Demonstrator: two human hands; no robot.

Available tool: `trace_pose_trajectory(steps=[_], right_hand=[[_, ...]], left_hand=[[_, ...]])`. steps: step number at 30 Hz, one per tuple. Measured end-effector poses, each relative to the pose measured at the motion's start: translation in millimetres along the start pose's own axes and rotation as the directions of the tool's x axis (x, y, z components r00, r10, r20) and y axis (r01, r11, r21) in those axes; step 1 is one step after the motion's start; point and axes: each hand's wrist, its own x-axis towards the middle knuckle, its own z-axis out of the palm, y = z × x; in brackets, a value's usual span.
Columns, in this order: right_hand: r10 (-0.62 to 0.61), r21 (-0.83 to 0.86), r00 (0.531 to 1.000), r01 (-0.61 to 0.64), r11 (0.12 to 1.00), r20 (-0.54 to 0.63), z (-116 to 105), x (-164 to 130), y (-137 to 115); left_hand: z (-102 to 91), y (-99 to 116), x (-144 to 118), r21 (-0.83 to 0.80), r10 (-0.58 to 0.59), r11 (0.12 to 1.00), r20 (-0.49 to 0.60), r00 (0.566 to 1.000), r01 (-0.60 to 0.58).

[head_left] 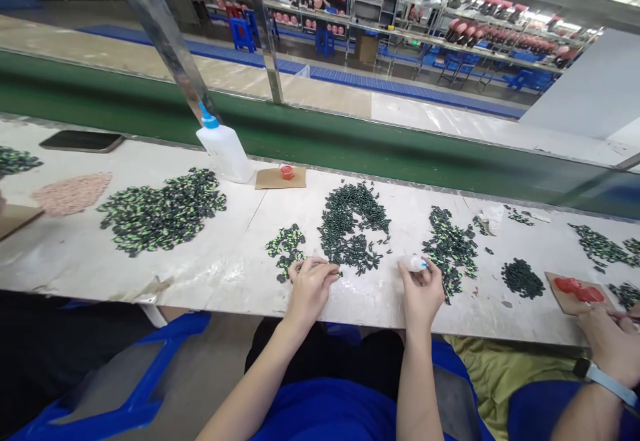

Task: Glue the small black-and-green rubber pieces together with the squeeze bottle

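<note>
Left hand (311, 285) pinches small piece; right hand (421, 289) grips small bottle (415, 264).

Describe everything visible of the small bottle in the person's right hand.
The small bottle looks like clear or whitish plastic with a blue tip. It lies roughly sideways, tip pointing right, pinched in the fingers of the right hand just above the white worktable's near edge. Most of its body is hidden by the fingers; its fill level cannot be told. A heap of dark green pieces lies just beyond it.
</note>
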Motion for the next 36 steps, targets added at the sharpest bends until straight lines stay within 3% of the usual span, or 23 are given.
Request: trace_pose_trajectory(steps=[4, 6, 9, 12, 15, 19, 24, 27, 31, 36], right_hand=[[-0.070, -0.193, 0.996, 0.080, 0.978, 0.059, 4.5, 10.1, -2.9], [-0.168, -0.220, 0.986, 0.167, 0.961, 0.014, 4.7, 6.3, -6.6], [-0.376, -0.257, 0.923, 0.345, 0.903, -0.079, 3.8, -13.0, -10.8], [-0.451, -0.216, 0.872, 0.486, 0.847, 0.191, 7.5, -36.5, -9.7], [-0.409, -0.230, 0.826, 0.517, 0.825, 0.387, 17.7, -49.0, -6.7], [-0.362, -0.277, 0.803, 0.526, 0.804, 0.474, 30.6, -48.3, -7.4], [-0.366, -0.295, 0.793, 0.544, 0.785, 0.488, 36.4, -44.1, -11.3], [-0.355, -0.242, 0.822, 0.492, 0.836, 0.446, 36.0, -43.3, -13.8], [-0.175, -0.101, 0.889, 0.238, 0.966, 0.423, 30.2, -44.7, -19.5], [0.003, 0.087, 0.852, -0.057, 0.995, 0.524, 18.3, -50.5, -30.9]], left_hand=[[-2.5, -0.9, 3.4, -0.004, -0.056, 0.998, 0.039, 0.998, 0.056], [-3.2, -1.6, 4.6, -0.005, -0.066, 0.998, 0.074, 0.995, 0.066], [-2.4, -2.3, 5.8, -0.004, -0.041, 0.999, 0.112, 0.993, 0.042], [-0.9, -1.8, 6.5, 0.002, -0.019, 1.000, 0.132, 0.991, 0.019], [-3.1, -0.3, 6.8, 0.003, -0.008, 1.000, 0.152, 0.988, 0.007], [-17.7, 4.2, 6.0, -0.056, 0.026, 0.998, 0.166, 0.986, -0.017], [-43.6, 19.0, 5.0, -0.167, 0.089, 0.983, 0.107, 0.990, -0.070], [-54.9, 29.4, 4.2, -0.187, 0.134, 0.975, 0.061, 0.989, -0.121], [-62.9, 38.4, 3.1, -0.159, 0.178, 0.972, 0.011, 0.984, -0.174], [-65.7, 41.1, 1.9, -0.124, 0.181, 0.976, -0.002, 0.984, -0.179]])
